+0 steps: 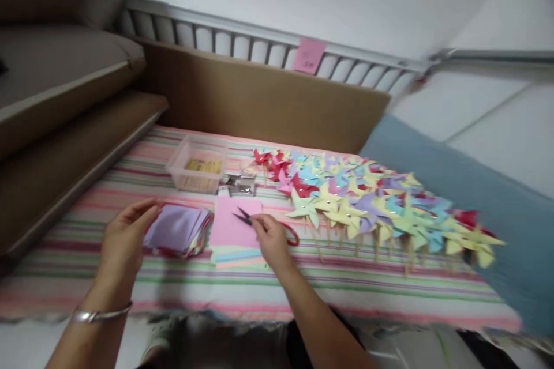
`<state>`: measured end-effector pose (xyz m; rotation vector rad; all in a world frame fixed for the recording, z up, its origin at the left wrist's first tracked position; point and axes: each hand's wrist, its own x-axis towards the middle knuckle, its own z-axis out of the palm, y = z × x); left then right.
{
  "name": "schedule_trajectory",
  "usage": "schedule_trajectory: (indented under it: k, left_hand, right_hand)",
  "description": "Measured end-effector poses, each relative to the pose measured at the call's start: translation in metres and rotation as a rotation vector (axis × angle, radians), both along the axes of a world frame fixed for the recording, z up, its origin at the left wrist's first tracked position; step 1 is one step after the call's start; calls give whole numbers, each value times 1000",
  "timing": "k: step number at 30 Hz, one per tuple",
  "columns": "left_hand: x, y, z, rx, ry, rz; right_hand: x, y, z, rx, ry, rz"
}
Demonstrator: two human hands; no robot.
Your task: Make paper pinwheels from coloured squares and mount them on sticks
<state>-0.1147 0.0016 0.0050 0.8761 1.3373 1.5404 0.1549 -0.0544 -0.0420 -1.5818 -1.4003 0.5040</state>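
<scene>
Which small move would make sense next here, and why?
Perhaps the left hand should lift the purple square sheet topping the multicoloured stack: that hand is right beside it, and the right hand holds red-handled scissors, dark blades parted.

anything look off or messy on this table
Nothing looks spilled or damaged. The purple-topped pile by the left hand is a bit askew: its edges don't line up, and other colours poke out along the right side. The pinwheels are crowded together, but none looks clearly broken.
</scene>
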Motion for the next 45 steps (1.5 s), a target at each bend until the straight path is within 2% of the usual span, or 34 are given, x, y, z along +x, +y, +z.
schedule_trajectory:
  k: [4,8,11,15,17,20,26,30,34,39,45]
  left_hand:
    - [-30,-11,-10,65,226,154]
    - [-41,-22,-21,73,477,190]
    - [-32,-30,-27,106,704,127]
    - [-9,-41,-35,183,1008,-63]
    - [1,-45,-39,165,1110,-128]
    - [11,-47,-41,121,1219,-154]
    - [30,-36,-35,-67,1360,-99]
    - [39,-26,-31,-163,1383,-95]
    - [39,-20,-28,-193,1337,-101]
    - [27,-15,-29,-208,1226,-109]
    - [15,-11,-32,-141,1127,-101]
  right_hand:
    - [-4,1,-4,64,108,92]
    - [-11,0,0,76,137,168]
    - [-14,-5,3,76,141,208]
    - [-17,-11,6,69,143,251]
    - [-17,-13,6,72,136,272]
    - [-18,-16,8,98,116,299]
    - [-18,-18,9,98,106,310]
    - [-17,-17,10,83,123,301]
    - [-14,-13,12,51,130,294]
    - [-4,-4,11,-4,150,244]
    - [0,-3,14,-13,176,236]
